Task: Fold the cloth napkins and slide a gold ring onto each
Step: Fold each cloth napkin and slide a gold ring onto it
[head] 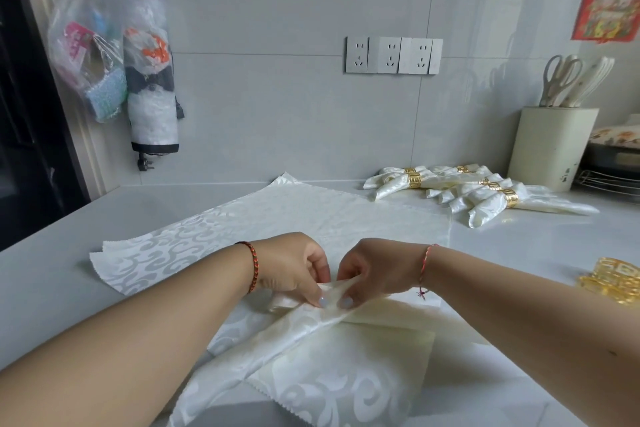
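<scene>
4 ringed napkins (485,189), 3 sockets (393,55), 2 hands (294,267), 2 hung bags (149,59), 1 holder (550,146); loose rings (613,279) approx 2.

Bare forearms, no sleeves; L wrist braided red-black cord (252,266), R wrist thin red string (424,267); pale nail polish

On the counter (519,253), flat napkins (294,211) lie centre; ringed napkins (485,191) behind right, before the utensil holder (550,146); loose rings (613,279) far right.

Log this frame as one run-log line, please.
stage: folding | left hand + right hand: pinching pleat in napkin | finished napkins: ringed, back right | loose gold rings: right edge
</scene>
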